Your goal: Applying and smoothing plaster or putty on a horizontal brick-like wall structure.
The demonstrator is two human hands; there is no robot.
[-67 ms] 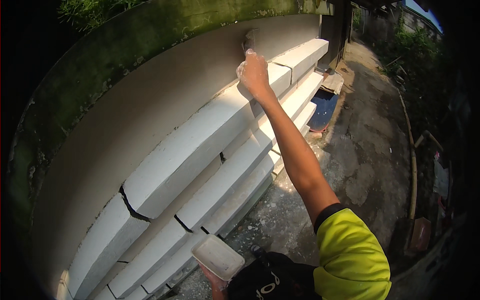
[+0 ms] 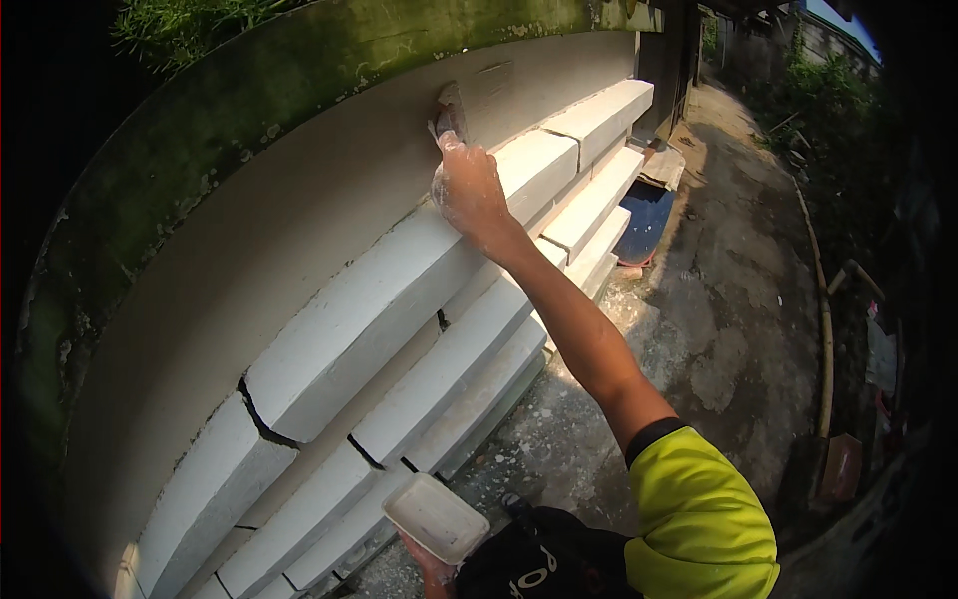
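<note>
My right hand point(image 2: 469, 185), dusted white, grips a flat putty knife point(image 2: 449, 105) against the smooth beige wall point(image 2: 299, 180), just above the top row of white ledge blocks point(image 2: 359, 309). A faint streak shows on the wall right of the blade. Low in the picture, my left hand point(image 2: 429, 565), partly hidden, holds a white rectangular tray point(image 2: 436, 514) with pale residue inside. Dark gaps separate some of the stepped blocks.
A mossy green ledge point(image 2: 170, 120) tops the wall, with plants behind. At the right runs a concrete path point(image 2: 728, 299) edged by a bamboo pole point(image 2: 824, 379) and undergrowth. A blue container point(image 2: 644, 225) lies beyond the blocks' far end.
My right hand and the putty knife have moved left and slightly down along the wall. The left hand and tray have stayed about where they were.
</note>
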